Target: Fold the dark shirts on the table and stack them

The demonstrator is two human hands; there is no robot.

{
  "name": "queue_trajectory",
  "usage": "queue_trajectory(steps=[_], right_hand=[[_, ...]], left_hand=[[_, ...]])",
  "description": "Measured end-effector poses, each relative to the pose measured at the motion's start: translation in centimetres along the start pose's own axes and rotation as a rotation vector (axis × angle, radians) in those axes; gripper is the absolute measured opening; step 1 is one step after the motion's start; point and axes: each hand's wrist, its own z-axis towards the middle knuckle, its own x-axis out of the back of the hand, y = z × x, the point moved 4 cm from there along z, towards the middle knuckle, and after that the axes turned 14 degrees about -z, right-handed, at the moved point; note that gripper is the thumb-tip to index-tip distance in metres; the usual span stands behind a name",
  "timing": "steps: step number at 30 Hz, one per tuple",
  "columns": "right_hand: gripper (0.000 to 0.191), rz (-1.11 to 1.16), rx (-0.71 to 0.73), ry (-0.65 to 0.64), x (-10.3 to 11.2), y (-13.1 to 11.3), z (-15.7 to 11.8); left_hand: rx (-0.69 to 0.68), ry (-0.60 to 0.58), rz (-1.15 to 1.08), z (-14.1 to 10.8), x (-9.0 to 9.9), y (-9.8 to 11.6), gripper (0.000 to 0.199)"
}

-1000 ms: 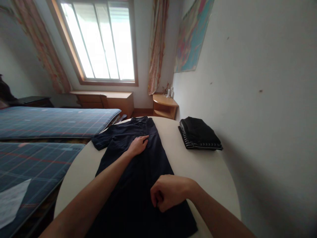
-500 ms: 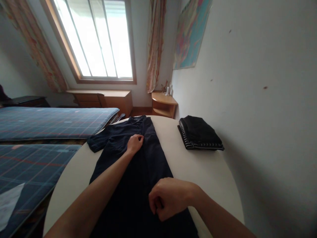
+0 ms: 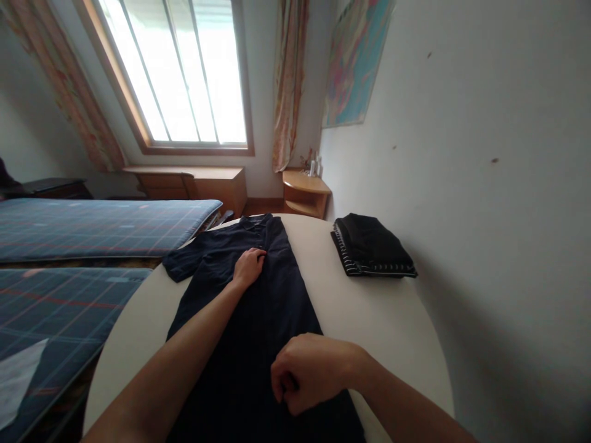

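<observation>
A dark navy short-sleeved shirt [image 3: 217, 258] lies lengthwise on a round cream table [image 3: 318, 258], its collar at the far end. One sleeve spreads out on the left; the shirt's right side is folded inward, so no sleeve shows there. At the chest, close to the front opening, my left hand [image 3: 249, 267] is closed with its fingers pinching the cloth. Nearer to me, my right hand [image 3: 316, 372] is curled over the lower part of the shirt, fingertips closed on the fabric. The shirt's bottom edge is out of view.
A stack of folded black clothes [image 3: 373, 246], some with white stripes, sits on the table's right side near the white wall [image 3: 484, 215]. Plaid mattresses [image 3: 92, 227] stand to the left, one bearing a white sheet of paper [image 3: 21, 381]. Beyond are a corner shelf [image 3: 305, 183] and a window.
My right hand has shifted slightly left over the shirt. My left hand has moved a little left at the chest. The folded stack stays where it was.
</observation>
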Motion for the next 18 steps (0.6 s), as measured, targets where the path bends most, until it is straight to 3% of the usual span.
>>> queue_trajectory(steps=[5, 8, 11, 15, 18], right_hand=[[0.023, -0.005, 0.034, 0.058, 0.5, 0.0, 0.2], [0.036, -0.039, -0.002, 0.273, 1.4, 0.8, 0.2], [0.061, -0.096, -0.147, 0.473, 1.5, 2.4, 0.0], [0.085, -0.106, -0.283, 0.354, 0.3, 4.3, 0.0], [0.083, -0.117, -0.294, 0.310, 0.7, 4.3, -0.3]], left_hand=[[-0.020, -0.017, 0.018, -0.4, -0.2, 0.4, 0.035], [-0.042, -0.051, 0.038, -0.7, -0.8, 0.8, 0.039], [-0.040, -0.066, 0.059, -0.8, -1.2, 0.8, 0.042], [-0.045, -0.144, 0.098, -0.8, -1.9, 0.7, 0.049], [-0.045, -0.213, 0.109, -0.8, -2.4, 0.6, 0.050]])
